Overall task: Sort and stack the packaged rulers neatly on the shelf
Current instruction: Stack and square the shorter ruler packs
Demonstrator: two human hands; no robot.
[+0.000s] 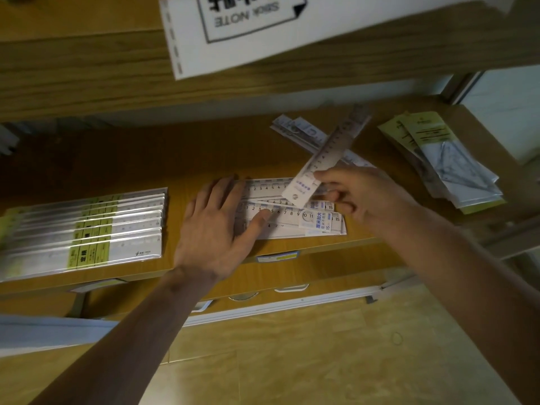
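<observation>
A small stack of white packaged rulers (295,217) lies flat at the middle of the wooden shelf (117,159). My left hand (216,226) rests flat on the stack's left end, fingers spread, thumb on the rulers. My right hand (359,197) pinches the lower end of one packaged ruler (327,156), which is lifted and tilted up to the right above the stack. Behind it a few loose packaged rulers (301,133) lie crossed on the shelf.
A neat row of yellow-labelled ruler packs (87,232) fills the shelf's left part. Yellow-headed packs of set squares (444,162) lie at the right. A white sticky-note box (263,27) hangs over the upper shelf edge. Lower shelves and floor lie below.
</observation>
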